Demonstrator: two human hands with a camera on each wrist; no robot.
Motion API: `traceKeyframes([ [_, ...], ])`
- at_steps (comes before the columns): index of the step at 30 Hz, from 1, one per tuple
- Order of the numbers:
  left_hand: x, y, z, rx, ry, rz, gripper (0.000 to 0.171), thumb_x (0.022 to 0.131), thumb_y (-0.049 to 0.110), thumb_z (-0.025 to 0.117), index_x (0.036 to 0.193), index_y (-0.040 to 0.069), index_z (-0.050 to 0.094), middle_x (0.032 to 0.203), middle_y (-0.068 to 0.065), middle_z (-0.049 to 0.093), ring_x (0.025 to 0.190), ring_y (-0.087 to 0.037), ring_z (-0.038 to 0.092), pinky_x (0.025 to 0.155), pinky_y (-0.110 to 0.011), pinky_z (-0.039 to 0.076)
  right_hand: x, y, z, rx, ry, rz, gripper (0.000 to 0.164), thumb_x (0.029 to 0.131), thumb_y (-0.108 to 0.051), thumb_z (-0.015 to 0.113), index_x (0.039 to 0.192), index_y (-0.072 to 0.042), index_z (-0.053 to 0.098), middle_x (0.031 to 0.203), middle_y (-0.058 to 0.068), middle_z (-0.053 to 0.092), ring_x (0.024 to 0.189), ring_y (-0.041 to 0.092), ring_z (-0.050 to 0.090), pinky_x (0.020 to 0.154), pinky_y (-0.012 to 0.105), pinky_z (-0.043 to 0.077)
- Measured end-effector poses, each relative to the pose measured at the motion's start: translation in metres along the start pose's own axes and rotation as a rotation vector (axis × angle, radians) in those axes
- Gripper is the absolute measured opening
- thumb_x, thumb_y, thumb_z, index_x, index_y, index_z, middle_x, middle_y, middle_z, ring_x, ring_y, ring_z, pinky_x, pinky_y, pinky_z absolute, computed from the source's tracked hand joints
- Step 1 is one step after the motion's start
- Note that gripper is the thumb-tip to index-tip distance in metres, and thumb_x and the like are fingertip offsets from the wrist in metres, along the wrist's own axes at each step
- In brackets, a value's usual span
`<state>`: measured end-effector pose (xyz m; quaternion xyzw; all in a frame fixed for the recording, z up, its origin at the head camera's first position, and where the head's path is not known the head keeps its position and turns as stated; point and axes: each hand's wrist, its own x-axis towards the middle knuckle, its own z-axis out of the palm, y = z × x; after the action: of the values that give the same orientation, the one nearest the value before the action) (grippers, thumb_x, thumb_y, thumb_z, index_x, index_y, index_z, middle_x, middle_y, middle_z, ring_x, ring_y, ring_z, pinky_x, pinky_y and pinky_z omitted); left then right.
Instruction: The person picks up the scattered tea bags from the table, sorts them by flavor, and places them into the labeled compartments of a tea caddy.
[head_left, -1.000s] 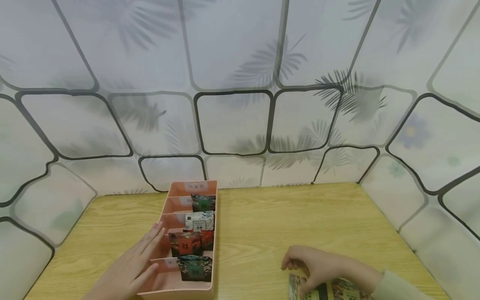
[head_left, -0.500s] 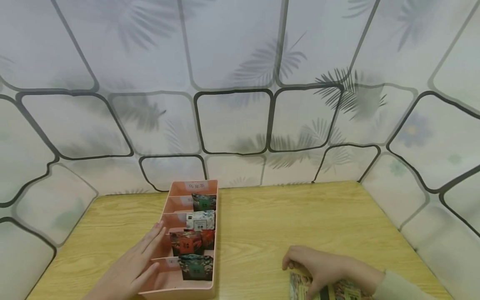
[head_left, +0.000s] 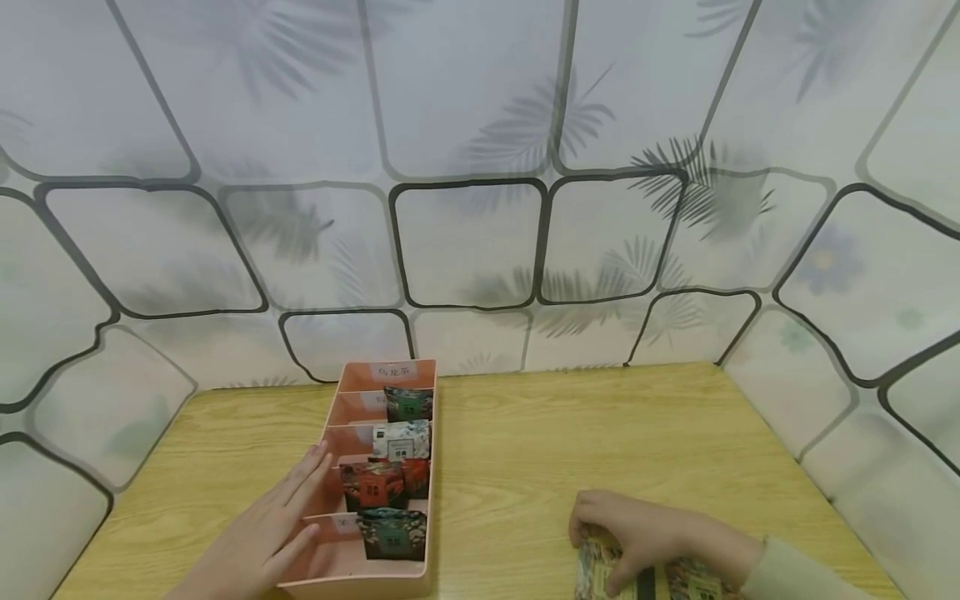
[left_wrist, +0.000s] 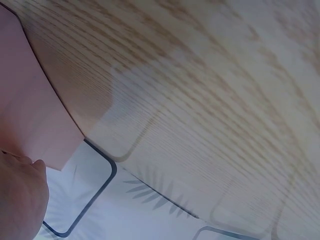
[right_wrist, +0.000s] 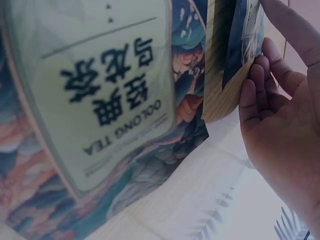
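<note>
A pink compartment box [head_left: 352, 589] stands at left on the wooden table. My left hand [head_left: 258, 533] rests along its left wall with fingers extended; the left wrist view shows part of the hand [left_wrist: 22, 197] beside the pink wall [left_wrist: 30, 95]. At lower right, my right hand [head_left: 637, 527] pinches a patterned tea packet [head_left: 595, 571] by its edge, thumb on the near face and fingers curled at the far edge. A second packet [head_left: 701, 587] lies to its right, partly under the wrist. Large in the right wrist view is a packet printed OOLONG TEA [right_wrist: 115, 95].
Inside the box are a dark green packet [head_left: 393, 537], red packets [head_left: 372, 490], a white packet [head_left: 402, 442] and another green packet [head_left: 410, 406]. The rearmost compartment bears a label [head_left: 393, 372]. A patterned curtain [head_left: 472, 242] encloses the table [head_left: 510, 442] behind and at the sides.
My right fingers have drawn in from the table onto the packet's far edge, and the packet's corner has tilted up slightly. My left hand stays in place on the box.
</note>
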<state>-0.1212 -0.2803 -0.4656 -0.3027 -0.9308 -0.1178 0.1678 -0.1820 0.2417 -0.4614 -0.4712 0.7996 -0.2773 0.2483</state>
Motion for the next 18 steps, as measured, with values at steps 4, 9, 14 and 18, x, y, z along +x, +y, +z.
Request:
traceKeyframes([
  [4,-0.0004,0.0,-0.0004,0.0,0.009,0.006,0.085,0.102,0.023,0.069,0.171,0.012,0.021,0.178,-0.007,0.023,0.163,0.006,-0.002,0.122,-0.001,0.001,0.002,-0.002,-0.0008,-0.021,0.0,0.02,0.048,0.079,-0.032,0.095,0.111,-0.023,0.06,0.105,-0.011,0.05,0.094,-0.005,0.042,0.082,0.015,0.046],
  [9,-0.0009,-0.0007,0.0001,0.005,0.009,0.009,0.086,0.102,0.023,0.069,0.171,0.012,0.02,0.179,-0.004,0.02,0.163,0.006,-0.002,0.122,-0.001,0.001,0.0036,-0.0054,-0.0021,-0.033,-0.004,0.027,0.048,0.078,-0.033,0.095,0.106,-0.022,0.058,0.1,-0.012,0.046,0.088,-0.005,0.04,0.075,0.013,0.044],
  [14,-0.0011,-0.0013,0.0003,0.001,0.01,0.01,0.086,0.101,0.022,0.07,0.171,0.012,0.02,0.179,-0.002,0.018,0.163,0.006,-0.002,0.122,-0.001,0.001,0.0055,-0.0061,-0.0033,-0.051,-0.007,0.014,0.047,0.078,-0.03,0.096,0.101,-0.02,0.056,0.097,-0.012,0.044,0.085,-0.006,0.038,0.072,0.013,0.041],
  [18,-0.0002,-0.0009,-0.0005,-0.003,0.013,0.014,0.083,0.102,0.022,0.069,0.17,0.008,0.025,0.179,-0.004,0.02,0.163,0.005,-0.002,0.123,-0.001,0.001,0.0079,-0.0053,-0.0036,-0.068,0.0,-0.012,0.048,0.075,-0.025,0.098,0.098,-0.017,0.057,0.093,-0.012,0.045,0.083,-0.007,0.036,0.072,0.012,0.04],
])
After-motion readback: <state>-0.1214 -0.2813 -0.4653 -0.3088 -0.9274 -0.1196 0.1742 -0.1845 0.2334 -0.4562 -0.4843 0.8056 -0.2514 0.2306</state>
